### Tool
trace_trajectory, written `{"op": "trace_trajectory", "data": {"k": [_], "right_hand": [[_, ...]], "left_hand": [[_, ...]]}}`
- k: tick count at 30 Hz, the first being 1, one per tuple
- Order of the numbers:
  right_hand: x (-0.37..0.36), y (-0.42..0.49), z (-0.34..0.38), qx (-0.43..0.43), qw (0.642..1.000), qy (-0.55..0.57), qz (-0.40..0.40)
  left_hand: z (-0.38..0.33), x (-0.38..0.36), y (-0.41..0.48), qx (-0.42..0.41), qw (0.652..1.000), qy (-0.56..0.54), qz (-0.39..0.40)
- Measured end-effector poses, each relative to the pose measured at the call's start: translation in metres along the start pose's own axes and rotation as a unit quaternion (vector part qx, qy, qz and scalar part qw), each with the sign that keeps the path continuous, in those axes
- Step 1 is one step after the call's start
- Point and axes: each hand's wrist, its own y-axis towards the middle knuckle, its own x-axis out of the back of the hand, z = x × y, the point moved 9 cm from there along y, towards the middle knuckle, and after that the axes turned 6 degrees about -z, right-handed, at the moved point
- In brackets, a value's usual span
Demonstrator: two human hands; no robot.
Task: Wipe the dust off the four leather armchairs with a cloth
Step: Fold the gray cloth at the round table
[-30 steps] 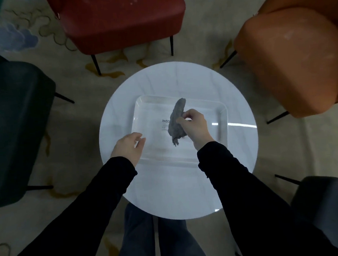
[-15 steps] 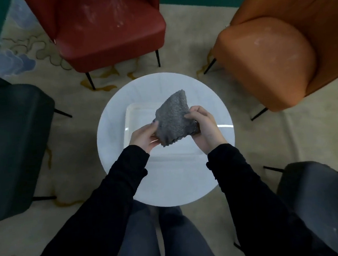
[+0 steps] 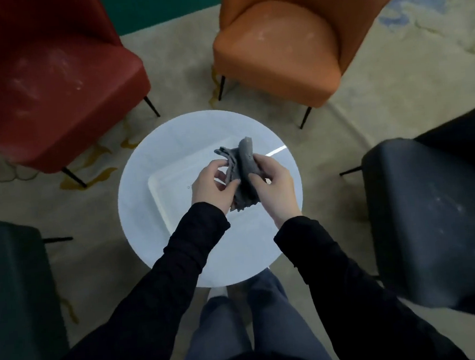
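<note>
Pinching the cloth (image 3: 243,165) (bunched, grey) over the table (image 3: 146,224): left hand (image 3: 213,188), right hand (image 3: 276,188), each grip clenched.

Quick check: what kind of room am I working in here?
Likely a lounge or waiting-area seating corner: leather armchairs, among them a red armchair and an orange armchair, ring a round white table on a patterned rug.

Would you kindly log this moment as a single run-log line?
left hand: grips cloth | right hand: grips cloth | cloth: bunched, above tray on table | red armchair, orange armchair: dusty, unwiped
</note>
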Motion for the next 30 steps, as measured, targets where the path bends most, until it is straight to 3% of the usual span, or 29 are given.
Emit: {"op": "trace_trajectory", "data": {"k": [8, 13, 15, 19, 24, 30], "right_hand": [[0.057, -0.069, -0.038, -0.118, 0.974, 0.146, -0.123], [0.119, -0.100, -0.076, -0.151, 0.958, 0.122, -0.212], [0.145, -0.113, -0.090, -0.152, 0.953, 0.114, -0.237], [0.199, -0.143, -0.107, -0.152, 0.940, 0.132, -0.276], [0.263, -0.179, -0.119, -0.134, 0.942, 0.162, -0.260], [0.350, -0.212, -0.141, -0.122, 0.939, 0.156, -0.280]], "left_hand": [[-0.005, -0.066, -0.059, -0.003, 0.979, -0.003, 0.203], [-0.014, -0.115, -0.103, -0.023, 0.938, 0.018, 0.344], [-0.020, -0.129, -0.113, -0.014, 0.936, 0.016, 0.352], [-0.026, -0.161, -0.116, 0.013, 0.959, 0.027, 0.283], [-0.039, -0.255, -0.183, 0.102, 0.892, 0.032, 0.439], [-0.073, -0.344, -0.259, 0.096, 0.868, 0.019, 0.487]]}}
